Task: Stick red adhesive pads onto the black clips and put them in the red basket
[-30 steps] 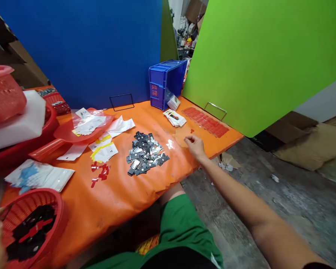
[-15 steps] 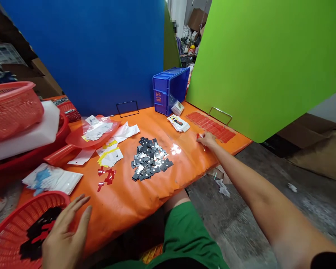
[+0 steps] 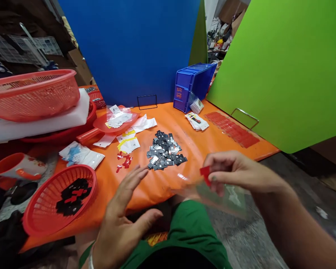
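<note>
My right hand (image 3: 235,172) is pinched closed in front of the table's right side. A small red piece (image 3: 205,172) shows at its fingertips. A clear plastic bag (image 3: 226,200), blurred by motion, hangs below the same fingers; I cannot tell whether the red piece is part of it. My left hand (image 3: 117,220) is open and holds nothing, thumb and fingers apart, over the table's front edge. Beyond it lies a pile of flat black pieces (image 3: 165,151) with metallic parts. Small red pieces (image 3: 125,161) lie left of that pile.
A red basket (image 3: 92,186) at left holds black and red pieces. Printed cards (image 3: 197,122) lie before a blue bin (image 3: 183,89) on its side. A row of red strips (image 3: 232,129) lies at right. A red dustpan (image 3: 86,136) holds bagged cards. Blue and green panels stand behind.
My right hand has come off the table's right side toward me, bringing the red piece and clear bag. My left hand has moved right, away from the basket. The view has shifted left.
</note>
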Motion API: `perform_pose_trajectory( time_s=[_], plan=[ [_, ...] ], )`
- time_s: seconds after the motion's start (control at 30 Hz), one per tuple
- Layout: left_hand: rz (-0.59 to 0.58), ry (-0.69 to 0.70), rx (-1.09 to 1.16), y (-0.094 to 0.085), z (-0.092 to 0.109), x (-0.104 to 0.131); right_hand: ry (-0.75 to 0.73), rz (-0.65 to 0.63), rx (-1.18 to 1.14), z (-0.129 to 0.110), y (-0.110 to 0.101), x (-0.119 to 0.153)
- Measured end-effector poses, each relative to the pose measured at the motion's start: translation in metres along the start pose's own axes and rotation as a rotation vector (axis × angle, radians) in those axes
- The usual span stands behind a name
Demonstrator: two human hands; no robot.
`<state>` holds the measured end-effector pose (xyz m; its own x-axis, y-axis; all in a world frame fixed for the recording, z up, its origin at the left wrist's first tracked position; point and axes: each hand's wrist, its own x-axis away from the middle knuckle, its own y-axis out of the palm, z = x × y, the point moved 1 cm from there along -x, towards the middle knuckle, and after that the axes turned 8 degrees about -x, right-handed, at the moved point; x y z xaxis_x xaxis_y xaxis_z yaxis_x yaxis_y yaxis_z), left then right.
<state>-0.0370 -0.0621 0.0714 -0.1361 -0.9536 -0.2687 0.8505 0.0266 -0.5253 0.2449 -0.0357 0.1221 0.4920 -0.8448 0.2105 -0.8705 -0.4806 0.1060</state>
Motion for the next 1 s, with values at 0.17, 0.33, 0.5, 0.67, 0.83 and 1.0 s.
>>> perform_pose_trajectory(
  time_s=[0.17,0.33,0.5,0.67,0.83,1.0],
  plan=[
    [-0.334,-0.214,0.228,0.006,0.008,0.005,0.089,-0.178,-0.208,0.039,0.049,-0.039],
    [-0.441,-0.495,0.615,0.007,-0.023,0.017,0.138,-0.111,-0.286,0.073,0.069,-0.061],
    [-0.365,-0.594,0.709,0.011,-0.045,0.029,0.155,-0.169,-0.230,0.098,0.088,-0.070],
    [-0.227,-0.714,0.726,0.018,-0.063,0.037,-0.292,0.226,0.275,0.112,0.102,-0.071],
    [-0.066,-0.772,0.691,0.025,-0.069,0.045,-0.680,0.637,0.763,0.122,0.115,-0.060],
    [-0.124,-0.694,0.637,0.036,-0.067,0.052,-0.529,0.490,0.570,0.136,0.123,-0.061]
  ],
)
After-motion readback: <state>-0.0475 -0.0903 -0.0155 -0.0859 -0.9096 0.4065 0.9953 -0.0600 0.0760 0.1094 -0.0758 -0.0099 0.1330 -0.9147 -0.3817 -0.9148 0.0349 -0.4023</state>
